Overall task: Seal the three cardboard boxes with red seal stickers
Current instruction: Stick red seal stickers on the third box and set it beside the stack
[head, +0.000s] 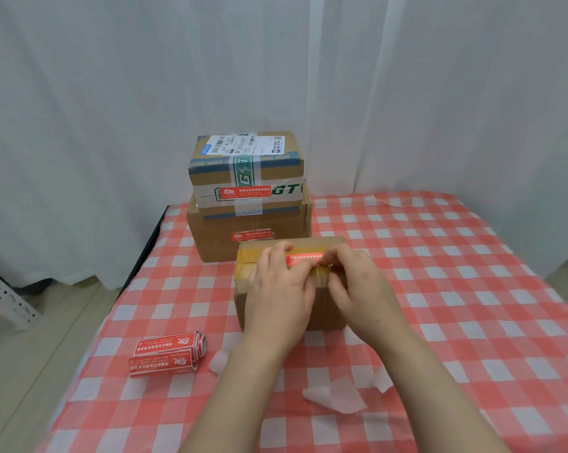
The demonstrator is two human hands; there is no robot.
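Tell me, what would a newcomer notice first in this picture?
At the centre, the left hand presses and the right hand pinches a red sticker on the near box. Behind it, the top box sits on the lower box, each bearing a sticker. A sticker roll lies at the left on the checked cloth.

A makeshift parcel-packing corner in an ordinary room, where a table under a red-and-white checked cloth (439, 289) holds stacked cardboard boxes (210, 240), one bearing a printed shipping label (243, 143), before floor-length white curtains (112, 93), with pale wood-look flooring (47, 338) and a perforated metal rack leg (1, 295) at the left.
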